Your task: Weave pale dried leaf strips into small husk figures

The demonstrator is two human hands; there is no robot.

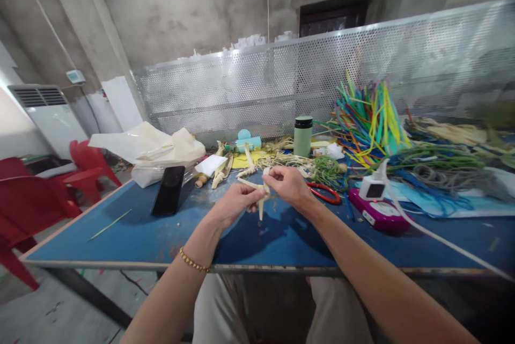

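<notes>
Above the blue tabletop (181, 242), a pale strip of dried husk or leaf (261, 209) is held between both hands, one end hanging down. My left hand (237, 203) pinches it from the left, fingers closed, a beaded bracelet on that wrist. Closed fingertips of my right hand (287, 183) grip the upper part of the same strip. Fingers cover the middle of the strip, so its fold or knot cannot be made out. Just beyond lie twisted pale husk pieces (219, 175) and thin dried strands (287, 160).
A black phone (168, 191) leans by plastic bags (161, 145) at left. A green jar (302, 137), red-handled scissors (325, 194), colourful strips (374, 118) and green cords (438, 159) lie beyond. A white charger (372, 187) sits on a purple box (380, 212), its cable crossing the right side.
</notes>
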